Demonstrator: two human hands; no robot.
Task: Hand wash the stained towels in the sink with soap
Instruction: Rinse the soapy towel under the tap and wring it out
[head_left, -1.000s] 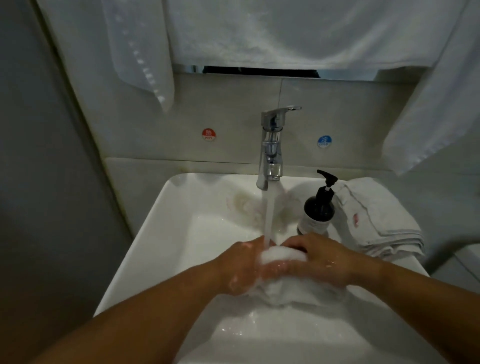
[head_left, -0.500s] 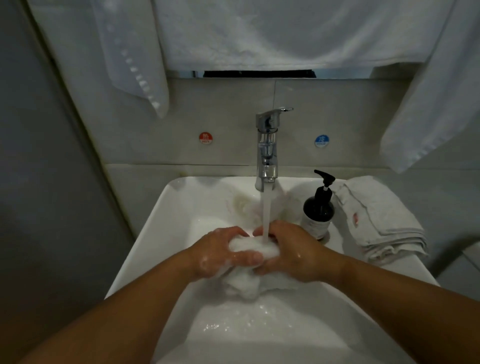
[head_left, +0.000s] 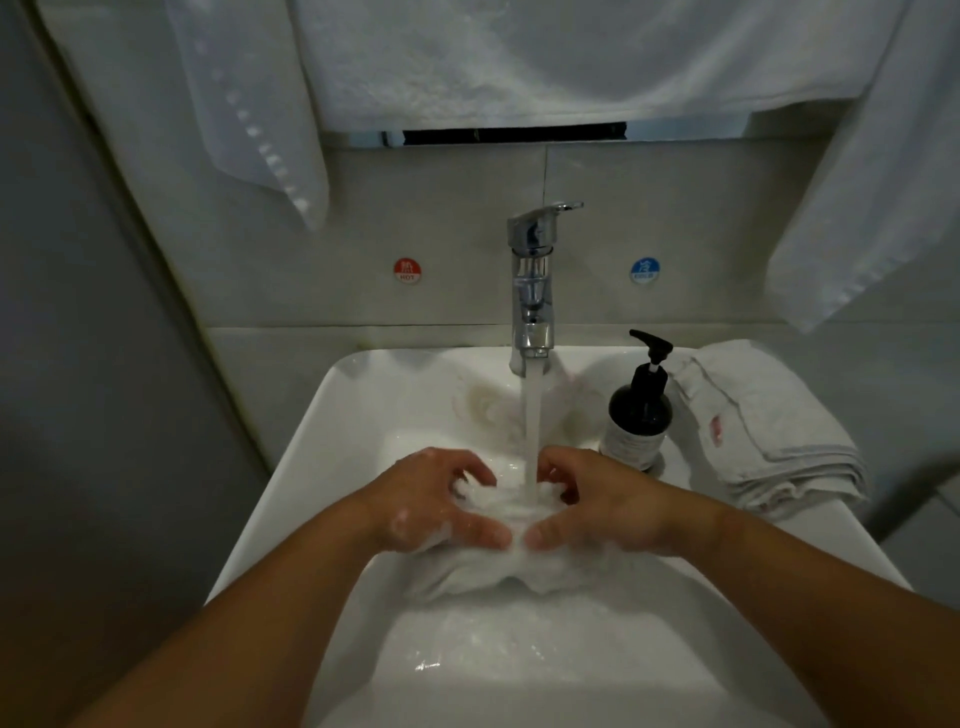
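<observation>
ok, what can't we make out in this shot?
Head view only:
- Stains on the towel: hidden by left hand, right hand and water.
- Bottle label: too small.
- Hanging towels: cut off at top edge.
- Sink front: cut off at bottom edge.

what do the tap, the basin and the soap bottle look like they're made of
The tap: polished chrome-plated metal, by its mirror reflections. The basin: glossy white ceramic, probably, from its smooth sheen. The soap bottle: dark, glossy plastic or glass, unclear which.

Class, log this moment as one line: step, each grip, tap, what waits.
step: rinsing wet towel under running tap | left grip: holds towel | right grip: holds towel | waiting: folded towels beside soap bottle
</observation>
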